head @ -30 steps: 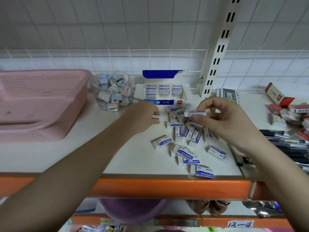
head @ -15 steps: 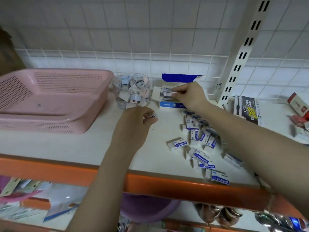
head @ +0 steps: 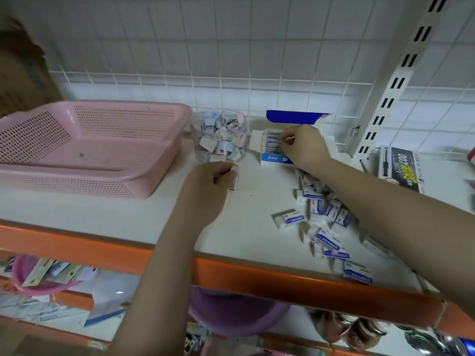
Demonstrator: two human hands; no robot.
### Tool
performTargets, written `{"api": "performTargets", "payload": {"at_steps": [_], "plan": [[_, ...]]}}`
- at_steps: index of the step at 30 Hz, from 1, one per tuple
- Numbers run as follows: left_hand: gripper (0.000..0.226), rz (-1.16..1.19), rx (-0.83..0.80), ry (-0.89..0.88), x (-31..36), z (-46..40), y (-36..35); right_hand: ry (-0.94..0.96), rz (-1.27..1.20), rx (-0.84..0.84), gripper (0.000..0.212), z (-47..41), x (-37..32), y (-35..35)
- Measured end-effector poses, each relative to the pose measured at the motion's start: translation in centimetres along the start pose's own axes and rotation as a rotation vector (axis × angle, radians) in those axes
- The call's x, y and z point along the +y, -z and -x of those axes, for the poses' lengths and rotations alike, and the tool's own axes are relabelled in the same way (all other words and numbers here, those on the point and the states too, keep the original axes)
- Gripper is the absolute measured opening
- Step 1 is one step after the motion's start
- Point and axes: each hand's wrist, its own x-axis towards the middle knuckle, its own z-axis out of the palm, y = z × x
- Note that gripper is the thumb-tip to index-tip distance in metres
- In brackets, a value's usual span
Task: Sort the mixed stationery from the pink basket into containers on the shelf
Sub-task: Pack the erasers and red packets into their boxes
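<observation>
So the right hand [head: 303, 146] has been moved from the loose eraser pile [head: 323, 222] up to the blue eraser box [head: 276, 150], fingers pinched on an eraser being slotted in. Another eraser is kept clamped in the left hand [head: 213, 181]. The pink basket [head: 84, 147] looks emptied; plenty of erasers are still unboxed.

one pink basket [head: 164, 173], one clear jar [head: 219, 136], one eraser box [head: 272, 156], about a dozen loose erasers [head: 290, 219]

Pink perforated basket [head: 90, 140] — white erasers [head: 290, 219] with blue bands — orange shelf edge [head: 257, 276]
</observation>
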Motion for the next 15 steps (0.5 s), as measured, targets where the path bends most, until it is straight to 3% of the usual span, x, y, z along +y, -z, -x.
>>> {"api": "performTargets", "payload": {"at_steps": [3, 7, 10, 15], "plan": [[0.02, 0.001, 0.015, -0.011, -0.1, -0.3, -0.2, 0.129, 0.028, -0.027, 0.02, 2.0, -0.1, 2.2], [0.021, -0.007, 0.007, -0.038, -0.1, -0.9, -0.8, 0.155, 0.162, -0.315, 0.018, 5.4, 0.4, 5.6], [0.023, -0.049, -0.015, -0.103, 0.3, -1.8, -1.3, 0.163, 0.217, -0.437, 0.019, 6.9, 0.9, 6.7], [0.024, -0.115, -0.096, -0.204, 1.4, -3.8, -2.2, 0.075, 0.315, -0.488, 0.047, 7.8, 1.1, 7.1]]}}
